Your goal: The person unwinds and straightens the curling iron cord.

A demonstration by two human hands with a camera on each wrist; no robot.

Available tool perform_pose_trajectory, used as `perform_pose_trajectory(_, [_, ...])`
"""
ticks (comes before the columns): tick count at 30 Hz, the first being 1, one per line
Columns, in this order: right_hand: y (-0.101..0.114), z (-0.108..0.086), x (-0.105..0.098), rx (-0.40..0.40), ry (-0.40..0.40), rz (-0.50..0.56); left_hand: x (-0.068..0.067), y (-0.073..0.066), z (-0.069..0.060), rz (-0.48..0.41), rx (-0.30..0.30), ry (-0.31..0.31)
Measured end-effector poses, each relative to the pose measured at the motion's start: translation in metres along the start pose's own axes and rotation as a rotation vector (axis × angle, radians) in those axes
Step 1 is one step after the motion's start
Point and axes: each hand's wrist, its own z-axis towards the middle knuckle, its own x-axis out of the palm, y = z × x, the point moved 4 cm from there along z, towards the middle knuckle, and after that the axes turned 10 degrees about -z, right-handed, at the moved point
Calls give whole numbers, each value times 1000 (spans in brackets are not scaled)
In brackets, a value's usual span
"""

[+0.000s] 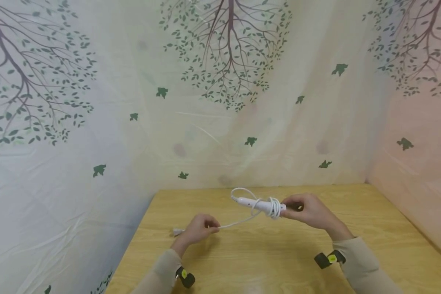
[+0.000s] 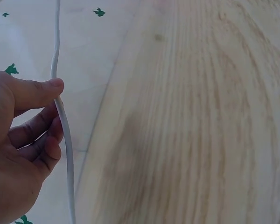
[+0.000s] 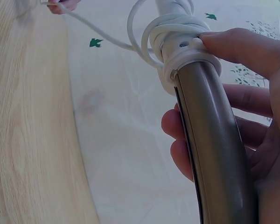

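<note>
White and bronze, a curling iron (image 1: 263,206) is held above the wooden surface (image 1: 242,261), the right hand (image 1: 312,210) clamped on it where barrel (image 3: 210,135) meets handle (image 1: 246,201); cord (image 2: 69,154) loops several times round the handle, then runs to the left hand (image 1: 198,229), which pinches it with the thumb, the plug (image 1: 178,232) showing just beyond that hand

- Back wall (image 1: 213,157): pale yellowish sheet, softly folded.
- Left wall (image 1: 59,204): whitish, creased sheet.
- Right wall (image 1: 422,183): pinkish sheet.
- Printed trees (image 1: 230,36): brown branches spreading downward, green leaves.
- Small green shapes (image 1: 250,141): scattered across the walls.
- Bench (image 1: 250,257): light wood grain.
- Light: soft, with faint shadows on the bench.
</note>
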Motion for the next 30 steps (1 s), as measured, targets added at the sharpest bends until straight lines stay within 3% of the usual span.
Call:
perform_pose_trajectory(14, [16, -1, 1, -48, 31, 22, 10, 8, 7, 49, -13, -30])
perform_pose_trajectory(23, [22, -5, 6, -104, 79, 57, 9, 13, 12, 47, -23, -64])
perform_pose_trajectory(30, [22, -5, 10, -113, 104, 73, -1, 15, 15, 17, -52, -116])
